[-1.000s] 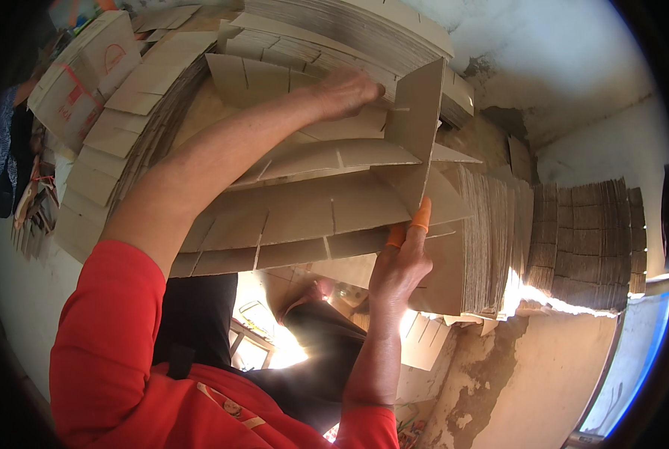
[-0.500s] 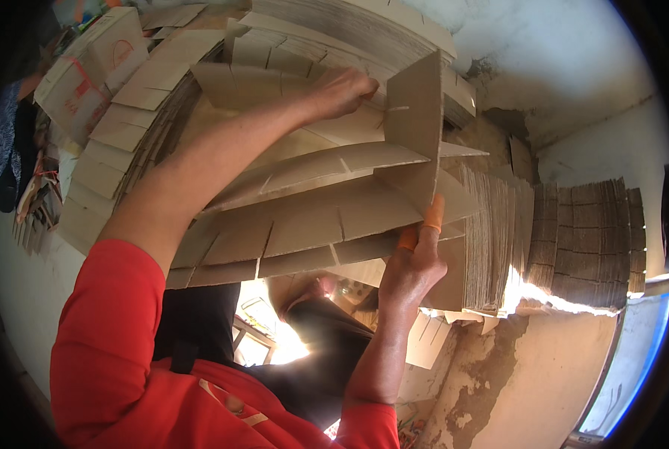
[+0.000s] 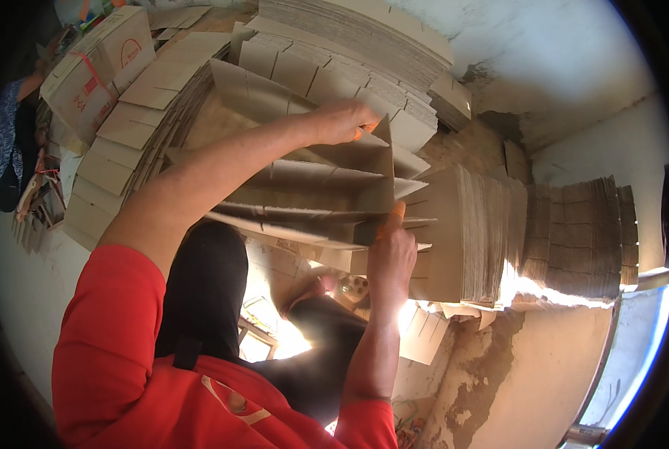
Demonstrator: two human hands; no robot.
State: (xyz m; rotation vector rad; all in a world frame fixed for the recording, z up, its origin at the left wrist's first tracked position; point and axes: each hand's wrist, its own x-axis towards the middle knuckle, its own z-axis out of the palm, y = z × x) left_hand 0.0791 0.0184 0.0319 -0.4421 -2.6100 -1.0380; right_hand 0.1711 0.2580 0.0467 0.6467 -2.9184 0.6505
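Several long slotted cardboard strips [image 3: 304, 176] stand on edge side by side in front of me. A shorter cardboard crosspiece [image 3: 389, 168] runs across their right ends, its slots meeting theirs. My left hand [image 3: 346, 122] is closed at the far end of the crosspiece, the arm reaching over the strips. At the near end my right hand [image 3: 393, 251] grips the same crosspiece, thumb and fingers closed. Orange covers show on fingertips of both hands. The fingers' undersides are partly hidden.
Flat slotted cardboard is stacked at the back [image 3: 364, 45], along the left [image 3: 129, 131] and upright on the right [image 3: 492, 232]. A printed carton [image 3: 99, 71] stands at the far left. Bright sunlight falls below, by my legs. A window [image 3: 634, 359] is at the lower right.
The crosspiece has come down and toward the left, now sitting lower among the long strips. Both hands moved with it, and the strips spread more evenly apart.
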